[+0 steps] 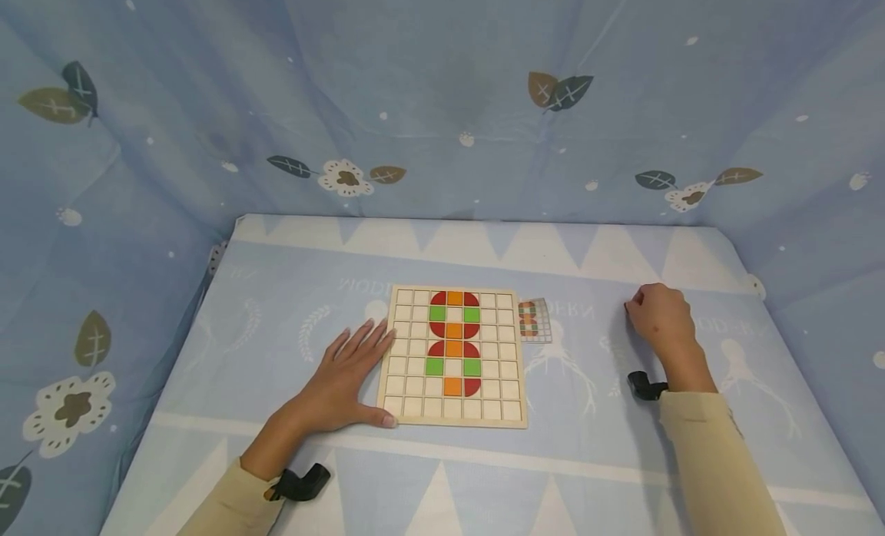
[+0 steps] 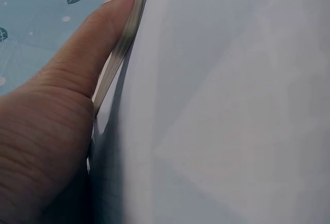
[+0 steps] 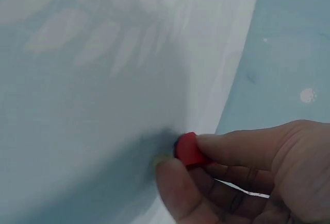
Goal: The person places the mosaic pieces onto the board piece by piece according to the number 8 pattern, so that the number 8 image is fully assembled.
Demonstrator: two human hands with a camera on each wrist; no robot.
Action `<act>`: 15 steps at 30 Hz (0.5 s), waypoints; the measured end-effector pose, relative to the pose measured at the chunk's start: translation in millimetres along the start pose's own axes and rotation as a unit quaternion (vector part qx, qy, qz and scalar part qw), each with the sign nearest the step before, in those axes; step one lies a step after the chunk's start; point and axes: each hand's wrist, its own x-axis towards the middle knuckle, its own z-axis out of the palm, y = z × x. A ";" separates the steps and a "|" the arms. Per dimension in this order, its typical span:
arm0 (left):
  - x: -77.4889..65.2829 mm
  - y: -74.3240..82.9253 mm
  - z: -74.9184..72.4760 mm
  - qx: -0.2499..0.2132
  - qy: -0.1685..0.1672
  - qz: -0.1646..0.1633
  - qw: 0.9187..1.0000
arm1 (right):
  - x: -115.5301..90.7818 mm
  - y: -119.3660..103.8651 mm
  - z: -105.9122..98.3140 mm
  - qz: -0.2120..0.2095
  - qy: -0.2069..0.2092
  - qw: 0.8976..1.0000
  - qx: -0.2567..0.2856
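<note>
A square wooden grid board (image 1: 408, 406) lies on the table, with red rounded, orange and green tiles forming a figure-eight shape in its middle columns. My left hand (image 1: 349, 382) rests spread at the board's left edge, fingertips on the rim and thumb at the near left corner. In the left wrist view the thumb (image 2: 87, 49) lies along the board's side (image 2: 121, 49). Well to the right of the board, my right hand (image 1: 662, 317) pinches a small red tile (image 3: 190, 151) with a rounded edge between thumb and fingers, close over the cloth.
A small pattern card (image 1: 535, 321) showing the same coloured figure lies against the board's right edge. Pale blue and white printed cloth (image 1: 567, 451) covers the table. Blue curtains (image 1: 442, 98) with leaf prints stand behind and at both sides.
</note>
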 end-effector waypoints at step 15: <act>0.9 1.4 0.8 0.007 -0.003 -0.003 1.000 | -38.3 -52.4 19.3 -0.091 -0.017 0.990 0.106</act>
